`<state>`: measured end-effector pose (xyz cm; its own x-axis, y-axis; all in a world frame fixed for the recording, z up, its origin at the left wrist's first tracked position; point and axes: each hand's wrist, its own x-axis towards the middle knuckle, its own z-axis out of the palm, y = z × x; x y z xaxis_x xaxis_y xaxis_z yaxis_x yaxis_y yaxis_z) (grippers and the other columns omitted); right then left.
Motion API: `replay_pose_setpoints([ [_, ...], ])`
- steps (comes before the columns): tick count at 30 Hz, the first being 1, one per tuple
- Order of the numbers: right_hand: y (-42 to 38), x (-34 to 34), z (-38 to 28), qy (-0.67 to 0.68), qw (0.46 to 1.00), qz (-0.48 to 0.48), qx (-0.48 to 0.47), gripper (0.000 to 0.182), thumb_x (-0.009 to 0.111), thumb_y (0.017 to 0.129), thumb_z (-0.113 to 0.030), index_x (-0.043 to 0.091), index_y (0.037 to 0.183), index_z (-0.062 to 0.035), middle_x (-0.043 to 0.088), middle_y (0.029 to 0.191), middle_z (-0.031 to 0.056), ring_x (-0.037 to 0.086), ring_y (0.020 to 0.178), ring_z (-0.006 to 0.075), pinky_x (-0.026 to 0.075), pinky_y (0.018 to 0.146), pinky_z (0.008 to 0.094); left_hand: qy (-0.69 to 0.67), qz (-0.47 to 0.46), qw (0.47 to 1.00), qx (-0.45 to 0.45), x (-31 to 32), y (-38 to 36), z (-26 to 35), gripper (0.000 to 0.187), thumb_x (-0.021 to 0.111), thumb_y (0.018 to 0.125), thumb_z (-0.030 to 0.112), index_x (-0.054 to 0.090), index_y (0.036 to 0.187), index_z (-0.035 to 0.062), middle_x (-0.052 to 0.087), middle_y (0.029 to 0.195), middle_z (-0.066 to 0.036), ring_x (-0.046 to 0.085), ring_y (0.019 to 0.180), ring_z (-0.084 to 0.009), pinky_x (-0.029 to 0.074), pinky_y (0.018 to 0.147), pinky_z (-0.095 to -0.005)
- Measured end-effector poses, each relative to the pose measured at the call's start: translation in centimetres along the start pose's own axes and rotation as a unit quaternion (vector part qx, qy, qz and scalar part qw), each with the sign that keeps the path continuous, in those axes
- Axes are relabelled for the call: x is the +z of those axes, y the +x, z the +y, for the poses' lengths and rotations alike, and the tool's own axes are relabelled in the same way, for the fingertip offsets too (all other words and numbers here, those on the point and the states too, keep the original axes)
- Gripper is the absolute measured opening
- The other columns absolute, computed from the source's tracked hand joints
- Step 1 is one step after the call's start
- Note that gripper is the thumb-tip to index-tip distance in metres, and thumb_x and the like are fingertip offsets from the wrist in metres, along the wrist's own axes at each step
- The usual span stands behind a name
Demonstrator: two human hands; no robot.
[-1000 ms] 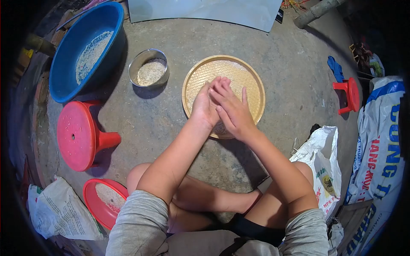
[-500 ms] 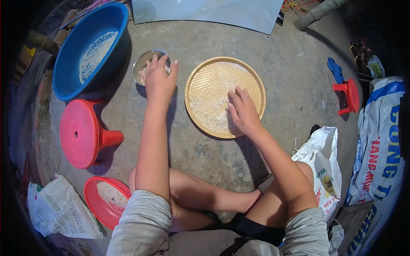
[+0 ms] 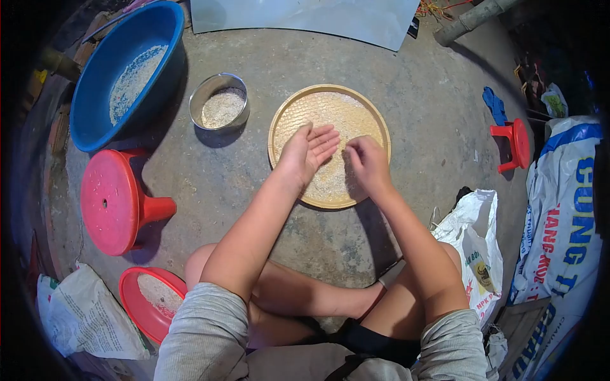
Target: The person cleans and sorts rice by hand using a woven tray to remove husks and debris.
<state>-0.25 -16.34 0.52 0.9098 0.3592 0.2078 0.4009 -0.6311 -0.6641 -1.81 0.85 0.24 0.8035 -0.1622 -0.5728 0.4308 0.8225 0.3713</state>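
A round woven bamboo tray (image 3: 276, 127) lies on the floor ahead of me, its bottom strewn with pale, rice-like grains (image 3: 324, 184). Over the tray's left half, my left hand (image 3: 306, 155) is open, palm turned up and fingers stretched; I see nothing held in it. My right hand (image 3: 370, 165) is over the right half, thumb and fingertips drawn together. Whatever is in that pinch, if anything, is too small to make out. Left of the tray stands a round metal pot (image 3: 204, 95) with pale grains inside.
At left are a tilted blue basin (image 3: 89, 130) holding grains, a red stool (image 3: 105, 222), a red basin (image 3: 136, 311) and a sack (image 3: 95, 317). A metal sheet (image 3: 298, 16) lies ahead. On the right are printed sacks (image 3: 559, 209), a small red stool (image 3: 520, 145) and a blue glove (image 3: 494, 105).
My left hand has moved right from the metal pot to above the tray and turned palm up. My right hand has lifted slightly from the grains, its fingers now curled together.
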Motion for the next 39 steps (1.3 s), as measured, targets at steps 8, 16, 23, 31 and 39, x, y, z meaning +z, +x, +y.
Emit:
replay_pose_setpoints([
  [8, 0.3, -0.8, -4.4, -0.011, 0.989, -0.029, -0.148, 0.04, 0.065, 0.081, -0.009, 0.051, 0.117, -0.002, 0.055, 0.109, 0.0198, 0.055, 0.1, 0.0361, 0.046, 0.087, 0.0413, -0.062, -0.057, 0.994, -0.074, -1.2, 1.6, -1.4, 0.035, 0.037, 0.1, 0.025, 0.053, 0.113, -0.003, 0.059, 0.105, -0.016, 0.06, 0.095, -0.0247, 0.05, 0.091, -0.0357],
  [16, -2.4, 0.8, -3.4, -0.098, 0.96, -0.225, -0.135, 0.027, 0.067, 0.077, -0.011, 0.048, 0.093, -0.0018, 0.049, 0.09, 0.0175, 0.054, 0.083, 0.0369, 0.047, 0.069, 0.0447, -0.058, 0.026, 0.998, 0.025, -1.3, 0.5, 1.3, 0.038, 0.037, 0.094, 0.012, 0.048, 0.121, -0.0131, 0.056, 0.118, -0.024, 0.058, 0.111, -0.029, 0.051, 0.095, -0.035],
  [23, -1.3, 0.3, -0.9, -0.05, 0.988, -0.135, -0.063, 0.012, 0.062, 0.077, -0.004, 0.054, 0.086, -0.0011, 0.053, 0.082, 0.0144, 0.058, 0.078, 0.0345, 0.048, 0.069, 0.0425, -0.023, 0.013, 1.0, -0.003, -1.7, 1.3, 0.1, 0.037, 0.037, 0.096, 0.013, 0.048, 0.12, -0.013, 0.057, 0.117, -0.023, 0.059, 0.11, -0.0283, 0.051, 0.095, -0.0348],
  [31, -0.8, 0.0, -4.4, -0.05, 0.964, -0.005, -0.26, 0.032, 0.067, 0.073, 0.002, 0.058, 0.104, -0.001, 0.057, 0.099, 0.0152, 0.059, 0.089, 0.0332, 0.05, 0.076, 0.0402, -0.029, -0.054, 0.997, -0.048, -1.5, 1.2, -1.3, 0.039, 0.032, 0.1, 0.019, 0.049, 0.123, -0.0082, 0.058, 0.119, -0.021, 0.059, 0.11, -0.0272, 0.048, 0.098, -0.0358],
  [39, -1.6, 0.1, -3.1, -0.102, 0.975, -0.139, -0.142, 0.045, 0.071, 0.078, -0.019, 0.051, 0.114, -0.0008, 0.05, 0.106, 0.0197, 0.052, 0.097, 0.0367, 0.045, 0.085, 0.0419, -0.167, 0.053, 0.98, 0.098, -1.4, 0.5, 2.9, 0.038, 0.032, 0.097, 0.014, 0.046, 0.118, -0.0142, 0.053, 0.119, -0.028, 0.057, 0.112, -0.0325, 0.05, 0.098, -0.0375],
])
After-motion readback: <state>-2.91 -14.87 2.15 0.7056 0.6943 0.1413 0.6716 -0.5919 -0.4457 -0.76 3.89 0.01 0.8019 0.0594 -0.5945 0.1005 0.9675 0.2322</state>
